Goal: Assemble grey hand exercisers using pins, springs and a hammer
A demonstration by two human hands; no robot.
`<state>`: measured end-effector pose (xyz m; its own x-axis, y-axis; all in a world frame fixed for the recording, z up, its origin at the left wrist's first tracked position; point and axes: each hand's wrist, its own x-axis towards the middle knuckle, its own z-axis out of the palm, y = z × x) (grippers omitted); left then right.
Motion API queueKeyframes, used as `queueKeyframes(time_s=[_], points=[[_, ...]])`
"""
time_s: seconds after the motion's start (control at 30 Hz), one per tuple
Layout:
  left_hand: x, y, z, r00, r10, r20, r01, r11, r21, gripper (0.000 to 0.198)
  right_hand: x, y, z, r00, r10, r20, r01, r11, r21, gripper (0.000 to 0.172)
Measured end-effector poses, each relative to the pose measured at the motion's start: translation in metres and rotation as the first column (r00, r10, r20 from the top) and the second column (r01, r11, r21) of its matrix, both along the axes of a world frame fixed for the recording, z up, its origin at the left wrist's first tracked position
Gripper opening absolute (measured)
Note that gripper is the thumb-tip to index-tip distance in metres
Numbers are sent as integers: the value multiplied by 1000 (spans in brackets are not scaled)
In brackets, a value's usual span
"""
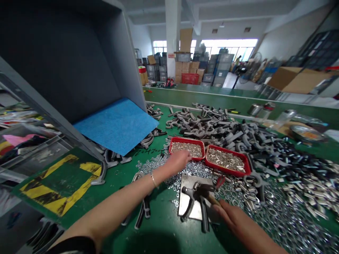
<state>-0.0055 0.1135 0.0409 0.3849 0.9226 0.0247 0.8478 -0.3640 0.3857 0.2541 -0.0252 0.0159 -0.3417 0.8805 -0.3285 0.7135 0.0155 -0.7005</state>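
Red tray [185, 140] of silver pins [185, 149] sits just beyond the steel plate [189, 188], with a second tray [248, 167] of silver sleeves [225, 159] touching it on the right; both look placed to keep stock within short reach of the plate; left hand [178, 162] is at the near edge of the first tray, fingers [185, 157] together and down at the pins; cannot tell if any pin is pinched; right hand [233, 222] is closed round the wooden handle of a hammer [212, 197], head low over the plate; dark grey hooked part [189, 206] lies on the plate under the hammer head, probably because the plate gives a hard backing that the green mat [161, 225] would not; part looks matte and curved, its far end partly hidden; loose washers [169, 176] lie around the plate; more hooked parts [212, 128] are heaped behind the trays.
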Motion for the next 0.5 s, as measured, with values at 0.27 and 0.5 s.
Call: queueKeyframes(time_s=[0.27,0.5], points=[[34,-49,-25,991,-122,54,128,984,-124,20,6,-36,-25,612,-635,-471,530,772,-351,47],[46,-42,-33,997,-71,-15,69,989,-129,21,6,-60,-35,418,-789,-450,564,614,-552,59]])
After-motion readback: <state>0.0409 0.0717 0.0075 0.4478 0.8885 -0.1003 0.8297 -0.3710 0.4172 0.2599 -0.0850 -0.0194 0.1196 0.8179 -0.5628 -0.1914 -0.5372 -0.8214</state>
